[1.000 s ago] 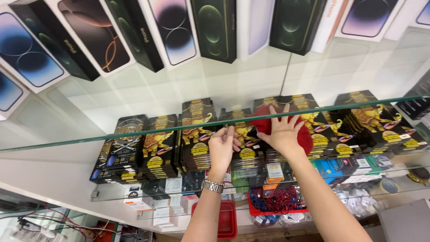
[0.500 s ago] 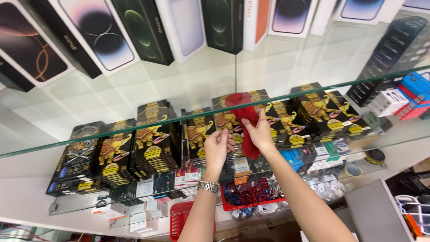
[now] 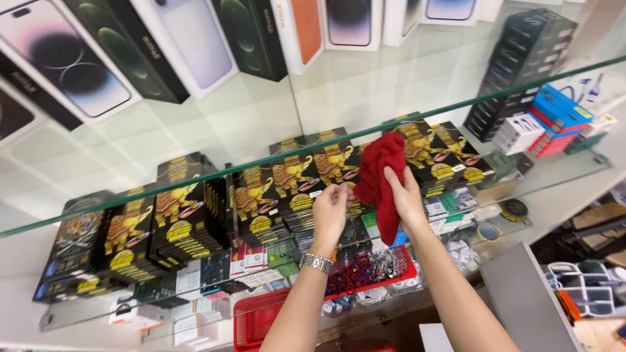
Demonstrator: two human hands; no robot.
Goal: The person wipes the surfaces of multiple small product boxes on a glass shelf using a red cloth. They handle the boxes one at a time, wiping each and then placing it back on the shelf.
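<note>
The right hand [image 3: 404,195] grips a bunched red cloth [image 3: 383,179], which rises above the grip and hangs down below it. Just left of the grip, the left hand [image 3: 330,208], a metal watch [image 3: 316,263] on its wrist, pinches its fingertips together. Behind both, black-and-gold boxes [image 3: 293,179] stand on a glass shelf [image 3: 130,205]. Below the grip sits a red basket [image 3: 375,274].

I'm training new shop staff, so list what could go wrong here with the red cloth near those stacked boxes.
1. The right hand holds the red cloth right against the black-and-gold boxes standing on edge; a snag could tip a row.
2. The left hand pinches at a box front, so it might pull one off the glass shelf.
3. The upper glass shelf edge sits close above both hands; a knock seems possible.
</note>
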